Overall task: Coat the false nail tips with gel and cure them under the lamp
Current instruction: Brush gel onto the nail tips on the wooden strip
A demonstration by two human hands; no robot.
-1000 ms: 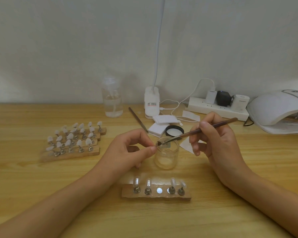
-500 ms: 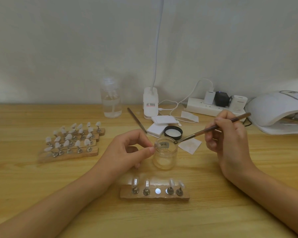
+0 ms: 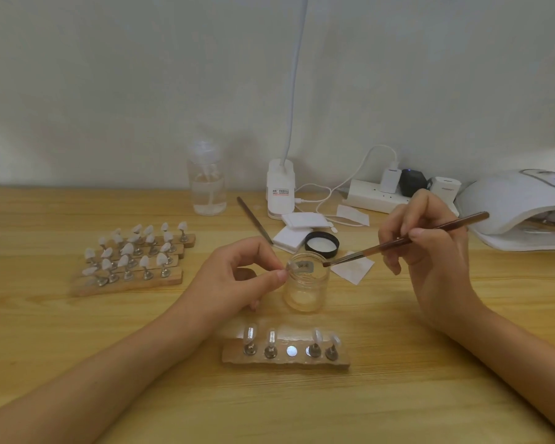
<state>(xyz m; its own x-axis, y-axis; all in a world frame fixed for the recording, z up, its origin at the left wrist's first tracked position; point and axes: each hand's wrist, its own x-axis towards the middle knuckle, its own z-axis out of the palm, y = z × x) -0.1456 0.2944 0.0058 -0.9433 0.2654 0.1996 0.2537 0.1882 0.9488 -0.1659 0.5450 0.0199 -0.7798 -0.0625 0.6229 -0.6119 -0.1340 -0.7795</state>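
The left hand [image 3: 237,277] pinches one nail tip [image 3: 291,266] between thumb and forefinger at the jar [image 3: 306,283] rim. The right hand [image 3: 430,251] grips the brush [image 3: 407,240], bristles over the jar's far rim. Probable step: coating. The next stroke requires light, even contact. The tip appears small and translucent.

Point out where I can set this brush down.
Bare wood lies right of the right hand, in front of the lamp; behind the racks, left of the bottle; and in front of the near holder. Crowded: behind the jar, with lid, pads and power strip.
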